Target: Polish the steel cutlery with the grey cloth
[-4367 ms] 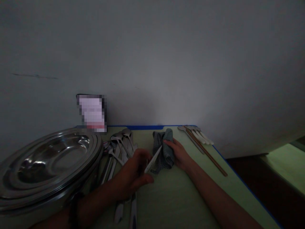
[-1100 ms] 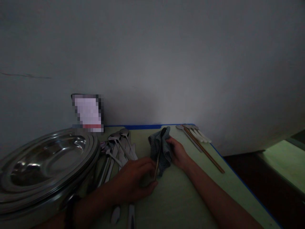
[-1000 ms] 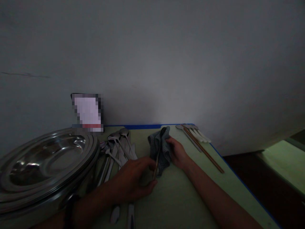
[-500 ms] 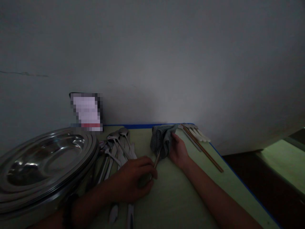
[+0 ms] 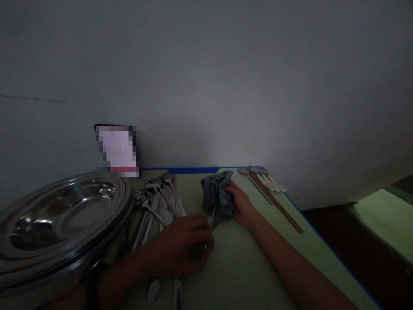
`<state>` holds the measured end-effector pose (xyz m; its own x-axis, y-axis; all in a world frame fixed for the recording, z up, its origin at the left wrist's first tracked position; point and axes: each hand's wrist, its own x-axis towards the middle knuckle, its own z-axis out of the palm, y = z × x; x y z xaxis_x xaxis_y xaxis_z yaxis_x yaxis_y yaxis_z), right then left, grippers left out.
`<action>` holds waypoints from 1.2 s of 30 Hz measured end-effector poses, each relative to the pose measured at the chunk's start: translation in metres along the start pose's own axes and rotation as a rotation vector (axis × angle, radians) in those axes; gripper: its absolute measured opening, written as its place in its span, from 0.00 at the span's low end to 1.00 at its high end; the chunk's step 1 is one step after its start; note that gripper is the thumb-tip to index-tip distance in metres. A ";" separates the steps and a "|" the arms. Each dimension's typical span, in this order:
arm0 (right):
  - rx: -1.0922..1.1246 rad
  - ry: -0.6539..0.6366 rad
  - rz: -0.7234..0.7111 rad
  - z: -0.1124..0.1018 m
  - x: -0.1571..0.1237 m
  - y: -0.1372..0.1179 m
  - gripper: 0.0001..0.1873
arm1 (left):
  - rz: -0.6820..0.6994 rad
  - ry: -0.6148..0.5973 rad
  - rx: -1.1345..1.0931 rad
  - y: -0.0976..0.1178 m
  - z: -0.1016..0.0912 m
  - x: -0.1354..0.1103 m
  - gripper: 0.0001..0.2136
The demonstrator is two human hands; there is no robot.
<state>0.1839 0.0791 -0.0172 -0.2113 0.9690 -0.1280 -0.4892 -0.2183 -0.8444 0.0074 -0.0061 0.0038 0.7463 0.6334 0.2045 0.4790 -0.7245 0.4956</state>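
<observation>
A thin metal utensil handle (image 5: 213,218) slants up from my left hand (image 5: 189,243), whose fingers are closed on its lower end. Its far end goes into a grey checked cloth (image 5: 217,193), so I cannot tell what kind of utensil it is. My right hand (image 5: 240,200) grips the cloth from the right side, bunched around that hidden end. Beside and beneath my left forearm lies a pile of metal spoons (image 5: 158,185) and other cutlery, with some handles showing below the wrist.
A stack of oval steel dishes (image 5: 122,202) fills the left. Behind it a blurred phone-like screen (image 5: 118,148) leans on the wall. To the right on the green table (image 5: 251,258) lie brown chopsticks (image 5: 280,206), a metal spoon (image 5: 243,171) and several white-handled utensils (image 5: 272,183).
The cloth and my right hand have shifted slightly left and down along the utensil, and the cloth has changed its folds. My left hand stays nearly in place.
</observation>
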 end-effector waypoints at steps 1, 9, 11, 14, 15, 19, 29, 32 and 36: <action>-0.003 0.006 0.002 0.000 0.000 0.000 0.14 | -0.004 -0.005 0.001 0.000 0.000 0.000 0.08; -0.016 -0.003 0.005 -0.001 0.003 0.000 0.13 | -0.003 -0.024 0.006 0.000 -0.001 0.000 0.09; -0.019 -0.002 0.003 -0.001 0.003 0.000 0.13 | -0.002 -0.026 0.003 0.000 -0.001 0.001 0.09; -0.015 0.005 0.001 0.000 0.002 0.000 0.15 | -0.008 -0.026 0.002 0.000 0.000 0.000 0.09; -0.013 0.004 -0.001 0.000 0.002 0.000 0.15 | -0.009 -0.027 0.004 0.000 0.000 0.001 0.09; -0.022 -0.008 -0.005 0.000 0.001 0.000 0.14 | -0.003 -0.022 0.010 0.000 -0.001 0.001 0.08; -0.014 -0.003 0.008 -0.001 0.001 0.000 0.14 | -0.007 -0.026 0.021 0.000 0.000 0.002 0.08; -0.008 -0.004 0.007 -0.001 0.001 0.000 0.14 | 0.004 -0.024 0.024 0.000 0.001 0.002 0.07; -0.017 -0.005 0.002 -0.001 0.001 0.000 0.14 | 0.003 -0.019 0.014 0.000 0.000 0.001 0.07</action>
<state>0.1841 0.0801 -0.0179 -0.2168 0.9679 -0.1273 -0.4743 -0.2184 -0.8528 0.0086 -0.0054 0.0038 0.7566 0.6256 0.1900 0.4828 -0.7306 0.4828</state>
